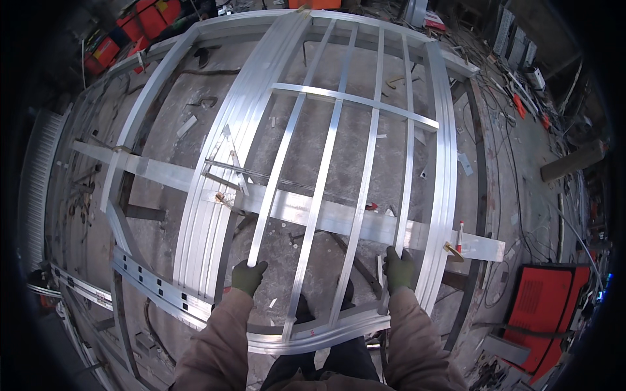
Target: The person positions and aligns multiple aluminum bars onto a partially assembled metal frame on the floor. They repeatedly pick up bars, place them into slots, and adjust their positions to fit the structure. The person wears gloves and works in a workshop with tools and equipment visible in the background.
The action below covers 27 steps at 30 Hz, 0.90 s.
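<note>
My left hand [248, 277], in a dark green glove, is closed round the near end of the leftmost slim aluminium bar [281, 161]. Likewise gloved, my right hand [399, 268] grips the near end of the rightmost slim bar [407, 171]. Between them run other slim bars [324, 171], and a flat crossbar [355, 100] spans them all near the far end. Beneath the bars lies a wide flat aluminium strip [302, 206]. Wide ribbed aluminium profiles flank the bars, a stack on the left [218, 173] and more on the right [445, 176].
A curved aluminium profile [313, 339] crosses close before my legs. On the left profiles sits a metal try square [236, 159]. A red-and-white marker [460, 236] stands at the right. Beyond it are a red machine [544, 313] and loose cables [515, 189]. Scraps litter the floor.
</note>
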{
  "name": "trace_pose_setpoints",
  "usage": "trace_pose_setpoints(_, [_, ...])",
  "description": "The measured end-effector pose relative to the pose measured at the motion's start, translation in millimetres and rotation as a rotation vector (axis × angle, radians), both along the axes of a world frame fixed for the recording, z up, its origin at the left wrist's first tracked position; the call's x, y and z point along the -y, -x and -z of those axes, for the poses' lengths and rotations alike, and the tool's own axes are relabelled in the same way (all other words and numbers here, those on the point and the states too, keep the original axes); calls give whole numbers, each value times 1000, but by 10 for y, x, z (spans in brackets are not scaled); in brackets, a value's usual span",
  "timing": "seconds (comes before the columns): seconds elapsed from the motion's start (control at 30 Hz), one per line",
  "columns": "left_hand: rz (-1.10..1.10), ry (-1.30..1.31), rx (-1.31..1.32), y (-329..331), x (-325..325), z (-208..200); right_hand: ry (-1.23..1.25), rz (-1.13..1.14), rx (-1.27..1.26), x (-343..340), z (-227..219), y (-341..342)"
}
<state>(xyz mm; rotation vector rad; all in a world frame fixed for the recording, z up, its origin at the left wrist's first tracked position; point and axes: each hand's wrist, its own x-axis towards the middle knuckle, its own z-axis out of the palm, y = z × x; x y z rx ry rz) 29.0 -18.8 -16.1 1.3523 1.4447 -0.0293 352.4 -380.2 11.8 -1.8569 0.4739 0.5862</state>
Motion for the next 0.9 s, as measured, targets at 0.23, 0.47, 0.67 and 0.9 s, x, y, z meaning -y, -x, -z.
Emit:
trace_pose_setpoints(0.23, [47, -44, -17, 18, -40, 103, -13, 29, 17, -70, 191, 54])
trace_pose_setpoints(0.47, [118, -102, -101, -15, -26, 254, 9, 66, 33, -75, 355, 65])
trace_pose_setpoints(0.67, [117, -118, -148, -47, 1, 287, 10, 56, 37, -92, 385, 85])
trace_pose_setpoints(0.9, [99, -129, -119, -21, -60, 396, 3, 50, 44, -159, 362, 72])
